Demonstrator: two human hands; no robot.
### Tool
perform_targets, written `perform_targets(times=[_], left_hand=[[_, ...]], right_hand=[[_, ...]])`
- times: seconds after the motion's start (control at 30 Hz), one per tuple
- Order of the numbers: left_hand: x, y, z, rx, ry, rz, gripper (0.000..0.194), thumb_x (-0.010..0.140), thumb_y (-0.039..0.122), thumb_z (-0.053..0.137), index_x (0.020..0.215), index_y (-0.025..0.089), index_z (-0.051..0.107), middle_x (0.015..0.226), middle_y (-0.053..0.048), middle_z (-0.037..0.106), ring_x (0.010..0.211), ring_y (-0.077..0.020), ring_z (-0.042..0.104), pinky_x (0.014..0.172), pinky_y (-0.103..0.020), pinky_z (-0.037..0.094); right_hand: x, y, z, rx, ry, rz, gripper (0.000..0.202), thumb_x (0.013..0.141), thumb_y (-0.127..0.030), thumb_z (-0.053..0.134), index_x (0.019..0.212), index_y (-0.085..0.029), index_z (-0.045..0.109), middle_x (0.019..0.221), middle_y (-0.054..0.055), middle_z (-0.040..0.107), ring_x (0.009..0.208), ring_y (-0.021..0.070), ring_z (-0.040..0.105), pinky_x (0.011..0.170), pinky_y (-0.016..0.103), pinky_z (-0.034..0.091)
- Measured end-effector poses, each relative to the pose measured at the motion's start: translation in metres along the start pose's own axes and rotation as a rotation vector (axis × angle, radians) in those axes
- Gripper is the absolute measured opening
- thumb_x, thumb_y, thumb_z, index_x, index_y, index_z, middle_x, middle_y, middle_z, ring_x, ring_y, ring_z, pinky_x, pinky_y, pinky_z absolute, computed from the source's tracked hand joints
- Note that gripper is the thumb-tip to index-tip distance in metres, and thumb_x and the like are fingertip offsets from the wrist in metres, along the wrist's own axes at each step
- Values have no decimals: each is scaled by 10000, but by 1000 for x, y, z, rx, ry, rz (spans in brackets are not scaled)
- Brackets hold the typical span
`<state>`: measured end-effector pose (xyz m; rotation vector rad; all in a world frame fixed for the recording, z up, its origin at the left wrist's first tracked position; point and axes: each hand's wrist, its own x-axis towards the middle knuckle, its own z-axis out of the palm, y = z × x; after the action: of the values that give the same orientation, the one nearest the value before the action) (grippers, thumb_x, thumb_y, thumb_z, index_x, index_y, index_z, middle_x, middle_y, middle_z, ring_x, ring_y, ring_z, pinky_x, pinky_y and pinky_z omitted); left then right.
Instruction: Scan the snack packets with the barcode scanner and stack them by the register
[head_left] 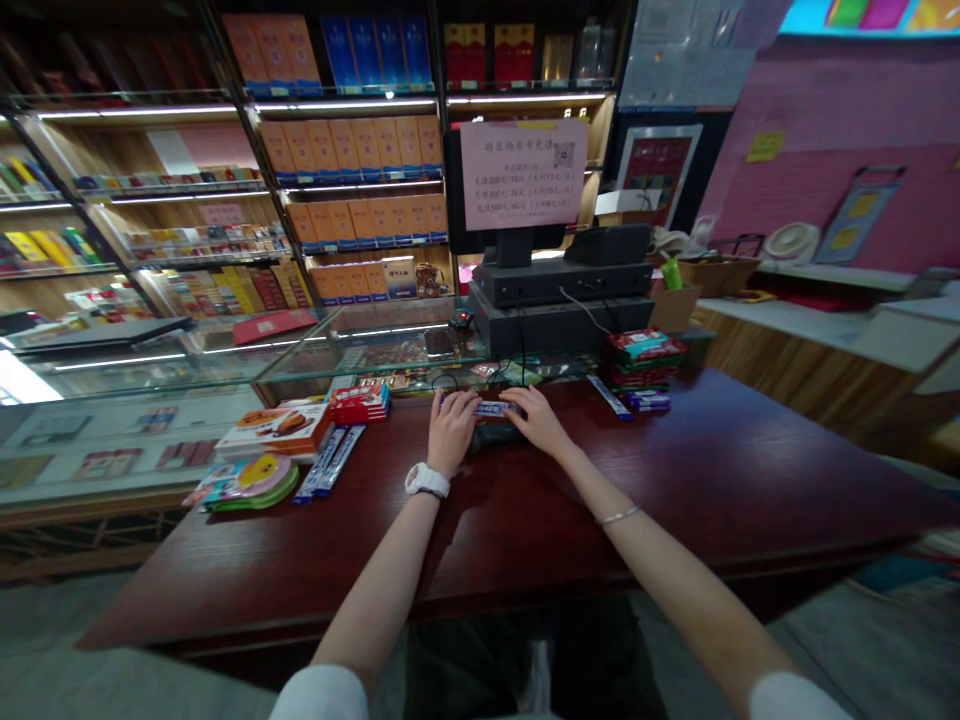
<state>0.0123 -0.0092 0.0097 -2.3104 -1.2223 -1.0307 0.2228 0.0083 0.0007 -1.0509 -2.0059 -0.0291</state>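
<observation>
Both my hands are over the far middle of the dark red wooden desk point(525, 520). My left hand point(452, 428), with a white watch at its wrist, has its fingers bent round the left end of a narrow blue-and-white snack packet point(495, 408). The opposite end is gripped by my right hand point(536, 420), which wears a thin bracelet. The packet lies level between them, its print too small to read. Just below it sits a dark object point(495, 434), partly hidden by my hands; its kind I cannot make out.
Left on the desk are long blue packets point(330, 462), round colourful packs point(255, 482), an orange-white box point(274, 432) and red boxes point(360, 403). Right are stacked red packs point(643, 358), a purple pack point(649, 401) and a blue stick packet point(610, 397). A cash register point(562, 285) stands behind.
</observation>
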Motion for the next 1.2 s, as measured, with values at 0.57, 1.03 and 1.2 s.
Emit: perform_targets(times=[0.57,1.03,1.2], left_hand=[[42,75,36,-148,-47,85,350,922,168,490,1247,247,595,1302,-51,628,1270,-243,501,1209,-554,216],[62,166,124,-265,-323,83,456,879,165,486,1333,190,527,1457,-73,505,1377,-267,413,1204,-550,225],[64,179,150,-271,-424,21,499,887,188,470,1385,219,485,1474,-83,491,1395,-296,399,1179,-592,236]], right_hand=[[-57,31,-74,-353,8,-77,295,943,-189,487,1154,-267,677,1195,60,694,1098,203,629,1098,480,389],[-96,96,-117,-517,137,493,267,872,-228,567,1110,-162,669,1022,112,741,936,264,679,870,388,492],[-91,105,-104,-587,30,614,241,867,-221,583,1088,-167,662,984,106,746,893,236,694,817,319,491]])
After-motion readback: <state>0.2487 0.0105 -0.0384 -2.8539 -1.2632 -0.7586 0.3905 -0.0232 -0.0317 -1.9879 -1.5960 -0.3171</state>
